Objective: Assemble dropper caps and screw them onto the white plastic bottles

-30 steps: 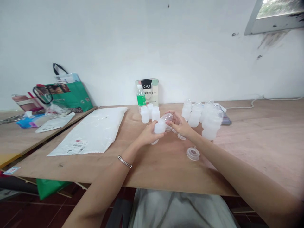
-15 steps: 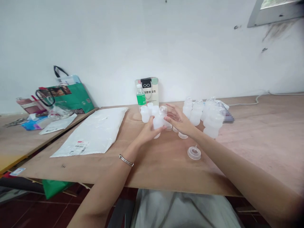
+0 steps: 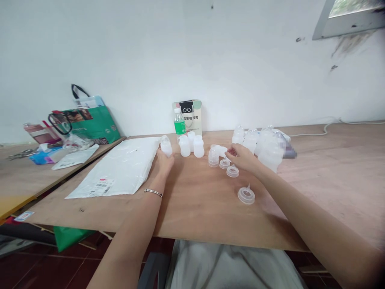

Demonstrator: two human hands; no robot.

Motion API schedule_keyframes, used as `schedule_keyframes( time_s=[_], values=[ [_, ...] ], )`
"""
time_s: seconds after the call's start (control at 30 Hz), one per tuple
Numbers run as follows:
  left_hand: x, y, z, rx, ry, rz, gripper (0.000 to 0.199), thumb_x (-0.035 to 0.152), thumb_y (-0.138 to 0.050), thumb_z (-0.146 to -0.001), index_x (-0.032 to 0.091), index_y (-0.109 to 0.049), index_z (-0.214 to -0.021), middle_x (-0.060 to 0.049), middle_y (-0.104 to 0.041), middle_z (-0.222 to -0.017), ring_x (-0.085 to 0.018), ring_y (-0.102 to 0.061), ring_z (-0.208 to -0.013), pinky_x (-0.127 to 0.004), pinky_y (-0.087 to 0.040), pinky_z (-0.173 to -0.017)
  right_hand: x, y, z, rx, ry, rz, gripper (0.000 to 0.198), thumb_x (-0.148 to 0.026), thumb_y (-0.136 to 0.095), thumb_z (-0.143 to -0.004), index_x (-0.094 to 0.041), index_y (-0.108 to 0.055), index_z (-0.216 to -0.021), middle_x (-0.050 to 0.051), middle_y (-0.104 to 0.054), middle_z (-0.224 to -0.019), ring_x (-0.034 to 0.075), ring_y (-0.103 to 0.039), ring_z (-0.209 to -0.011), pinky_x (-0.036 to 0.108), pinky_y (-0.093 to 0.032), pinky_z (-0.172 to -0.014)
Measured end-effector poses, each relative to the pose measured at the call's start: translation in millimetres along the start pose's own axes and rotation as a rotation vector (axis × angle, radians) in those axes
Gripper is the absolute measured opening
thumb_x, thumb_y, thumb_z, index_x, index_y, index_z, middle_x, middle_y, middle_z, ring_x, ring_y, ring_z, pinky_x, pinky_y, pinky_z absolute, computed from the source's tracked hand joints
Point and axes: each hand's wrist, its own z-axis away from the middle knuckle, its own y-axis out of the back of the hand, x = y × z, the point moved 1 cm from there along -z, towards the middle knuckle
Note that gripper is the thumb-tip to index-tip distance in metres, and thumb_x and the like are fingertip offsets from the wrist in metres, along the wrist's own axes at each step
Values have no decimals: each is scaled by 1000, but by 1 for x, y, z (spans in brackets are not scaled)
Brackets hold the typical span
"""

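Observation:
My left hand [image 3: 166,161] is wrapped round a baby bottle [image 3: 166,146] with a clear dome cap, beside the right edge of a white mailing bag [image 3: 118,164]. To its right stand several uncapped white bottles [image 3: 198,146]. My right hand [image 3: 243,155] has its fingers drawn together beside the teat rings; what they hold, if anything, is hidden. Near its fingertips are a clear cap [image 3: 213,156], a whitish piece [image 3: 221,150] and a teat ring [image 3: 224,163]. Closer to me lie another teat ring [image 3: 232,171] and a third teat ring [image 3: 246,196].
Several capped bottles [image 3: 270,150] stand behind my right forearm. A green-labelled drink bottle [image 3: 179,125] and a paper bag [image 3: 194,114] stand at the wall. A green bag [image 3: 98,124] and a tissue pack [image 3: 49,155] are on the left table. A white cable [image 3: 326,127] runs along the right.
My left hand has carried the capped bottle leftward, away from my right hand. My right hand has let go of that bottle and moved right and slightly down, over by the teat rings.

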Motion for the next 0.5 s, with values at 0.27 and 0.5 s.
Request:
schedule_keyframes(
  time_s=[0.27,0.5],
  values=[
    [4,5,1,99,-1,-32,77,24,-72,-69,10,-27,-130,-23,-40,-134,-33,-38,-130,-50,-31,-108,9,1,12,-358,-43,280,36,-54,-62,-70,-20,-52,-77,6,-65,-79,21,-60,-69,29,-38,-54],
    [57,4,32,54,-518,-43,70,33,-57,-83,11,-21,-139,-19,-30,-144,-25,-26,-138,-39,-19,-117,14,-5,13,-387,8,347,27,-36,-68,-69,-19,-55,-85,6,-64,-84,21,-61,-72,28,-37,-55]
  ],
)
